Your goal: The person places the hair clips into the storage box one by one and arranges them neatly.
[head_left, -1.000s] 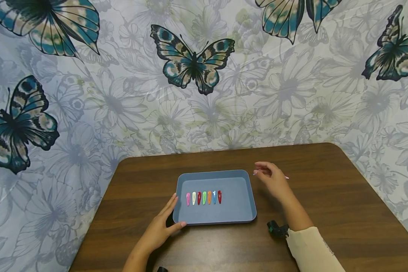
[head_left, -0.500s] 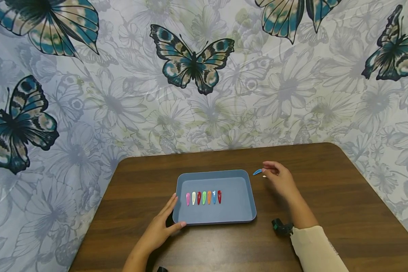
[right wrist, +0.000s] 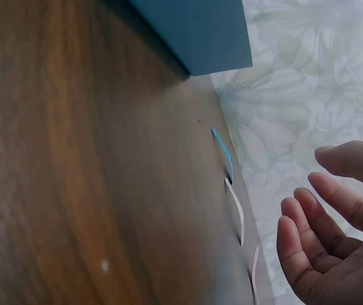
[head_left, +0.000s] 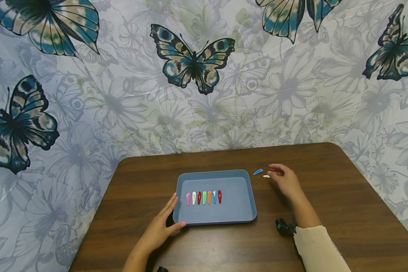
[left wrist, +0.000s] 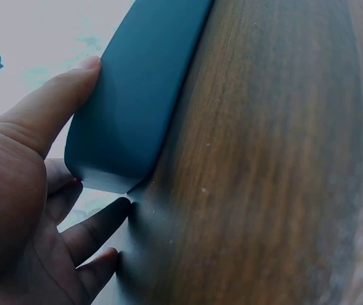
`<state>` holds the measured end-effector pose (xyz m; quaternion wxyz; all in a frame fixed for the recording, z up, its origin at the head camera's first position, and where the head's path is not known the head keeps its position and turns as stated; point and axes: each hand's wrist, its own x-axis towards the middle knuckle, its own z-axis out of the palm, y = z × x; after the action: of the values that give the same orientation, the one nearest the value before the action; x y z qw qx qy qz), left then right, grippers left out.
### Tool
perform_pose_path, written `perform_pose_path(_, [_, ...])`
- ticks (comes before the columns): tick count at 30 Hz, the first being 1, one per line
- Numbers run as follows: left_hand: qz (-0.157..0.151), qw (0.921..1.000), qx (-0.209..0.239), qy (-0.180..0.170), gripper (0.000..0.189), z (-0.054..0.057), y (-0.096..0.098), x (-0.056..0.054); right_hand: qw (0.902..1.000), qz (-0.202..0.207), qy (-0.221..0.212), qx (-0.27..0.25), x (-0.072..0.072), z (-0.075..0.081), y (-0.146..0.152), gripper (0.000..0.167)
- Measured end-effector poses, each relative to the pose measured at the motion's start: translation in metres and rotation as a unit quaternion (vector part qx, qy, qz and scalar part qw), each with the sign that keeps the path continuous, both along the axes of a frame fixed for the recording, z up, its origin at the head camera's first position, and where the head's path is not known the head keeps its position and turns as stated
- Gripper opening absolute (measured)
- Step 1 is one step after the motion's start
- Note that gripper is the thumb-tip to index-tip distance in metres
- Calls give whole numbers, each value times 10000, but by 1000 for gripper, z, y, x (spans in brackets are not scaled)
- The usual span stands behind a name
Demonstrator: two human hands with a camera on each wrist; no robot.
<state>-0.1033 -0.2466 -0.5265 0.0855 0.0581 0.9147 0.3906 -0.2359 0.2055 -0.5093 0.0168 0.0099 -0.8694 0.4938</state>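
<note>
A blue-grey tray [head_left: 238,200] lies on the table with several snap hair clips in an upright row, from a pink clip [head_left: 188,199] at the left to a red clip [head_left: 219,197]. My left hand [head_left: 159,228] rests at the tray's near left corner, thumb on the front wall and fairly straight fingers along the left side. Beyond the tray's right side, my right hand [head_left: 285,182] hovers with loosely bent fingers and nothing between them. Beside it lie a blue clip [head_left: 257,172] and a white clip [head_left: 266,176]. The right wrist view also shows a pink clip [right wrist: 255,273].
The brown wooden table [head_left: 224,249] has its far edge close behind the tray and loose clips. A butterfly-print cloth [head_left: 204,124] hangs behind it. A black wrist device [head_left: 285,227] is on the right arm near the cream sleeve [head_left: 319,245].
My right hand has drawn away to the right from the loose clips, uncovering the blue clip and then part of the white one. My left hand and the tray have stayed put.
</note>
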Motion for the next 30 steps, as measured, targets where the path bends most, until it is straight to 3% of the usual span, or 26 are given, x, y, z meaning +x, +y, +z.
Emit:
perform_pose_path(12, [46,10000,-48,-22,96,0,0,0,9991,19,-411,106,-1,-6,6,41])
perform_pose_path(30, [26,10000,19,-17,96,-1,0,-1,9975,-52,-631,304,-4,-15,8,40])
